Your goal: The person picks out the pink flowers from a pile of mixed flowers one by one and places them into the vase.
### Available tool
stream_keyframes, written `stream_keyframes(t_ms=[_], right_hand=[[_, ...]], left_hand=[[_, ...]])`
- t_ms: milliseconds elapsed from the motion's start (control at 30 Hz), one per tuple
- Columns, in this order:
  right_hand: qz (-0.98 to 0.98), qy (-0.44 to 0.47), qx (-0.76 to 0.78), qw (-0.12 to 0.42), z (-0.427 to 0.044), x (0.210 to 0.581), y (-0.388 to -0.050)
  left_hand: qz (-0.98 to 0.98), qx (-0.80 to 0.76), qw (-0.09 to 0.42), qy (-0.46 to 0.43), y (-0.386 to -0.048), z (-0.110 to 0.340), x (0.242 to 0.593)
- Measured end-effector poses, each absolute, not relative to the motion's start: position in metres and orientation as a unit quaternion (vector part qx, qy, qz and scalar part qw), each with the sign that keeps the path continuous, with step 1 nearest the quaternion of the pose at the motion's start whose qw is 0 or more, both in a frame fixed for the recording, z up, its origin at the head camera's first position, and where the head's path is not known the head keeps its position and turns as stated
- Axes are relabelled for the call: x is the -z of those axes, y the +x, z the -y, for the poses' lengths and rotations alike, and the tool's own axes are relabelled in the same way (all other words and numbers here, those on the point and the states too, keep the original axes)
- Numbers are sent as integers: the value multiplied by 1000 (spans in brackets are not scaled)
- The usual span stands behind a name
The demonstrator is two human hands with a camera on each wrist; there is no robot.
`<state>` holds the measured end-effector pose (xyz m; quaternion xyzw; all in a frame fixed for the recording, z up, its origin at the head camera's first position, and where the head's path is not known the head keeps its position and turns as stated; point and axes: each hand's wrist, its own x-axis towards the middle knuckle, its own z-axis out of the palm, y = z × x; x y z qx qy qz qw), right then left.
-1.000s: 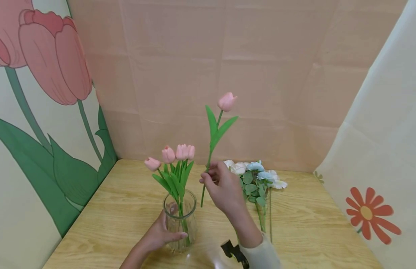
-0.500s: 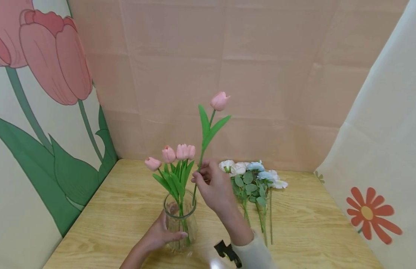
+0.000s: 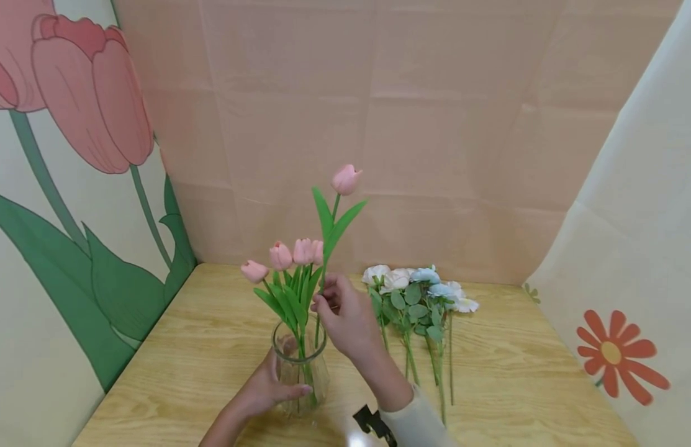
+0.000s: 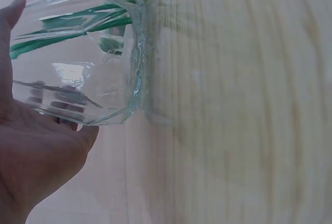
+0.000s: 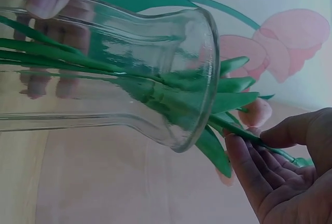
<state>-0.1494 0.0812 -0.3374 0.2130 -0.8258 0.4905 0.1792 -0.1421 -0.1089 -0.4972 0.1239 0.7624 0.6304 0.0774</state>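
Note:
A clear glass vase [image 3: 318, 375] stands upright on the table, with several pink tulips [image 3: 280, 256] leaning in it. My left hand [image 3: 267, 388] grips its side, thumb at the front and fingers behind the glass. Between thumb and fingers, my right hand [image 3: 351, 320] pinches the green stem of another pink tulip [image 3: 346, 180], whose bloom stands above the others. The lower end of that stem is inside the vase mouth, near the right of the rim. In the right wrist view, the right hand [image 5: 290, 177] holds the stem just beyond the glass rim [image 5: 210, 79].
White and pale blue flowers [image 3: 415, 288] with green leaves lie on the wooden table [image 3: 518, 372], right of the vase. A pink-brown cloth [image 3: 434, 124] hangs behind. Flower-printed panels flank the table. A black mount [image 3: 373, 423] sits at the right wrist.
My right hand has moved left with the tulip, and latterly down. The stem's lower end has gone from outside the vase to inside its mouth. The left hand stays on the vase.

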Motion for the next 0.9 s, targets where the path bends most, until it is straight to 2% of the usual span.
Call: stream_keyframes(t_ms=[267, 633, 900], right_hand=[[841, 197, -485, 137, -79, 345, -149], [861, 198, -446, 145, -78, 356, -147], [874, 216, -395, 183, -76, 361, -145]], left_hand=[[-764, -628, 76, 123, -142, 109, 497], [-765, -629, 74, 121, -141, 108, 498], [-765, -627, 80, 123, -142, 110, 496]])
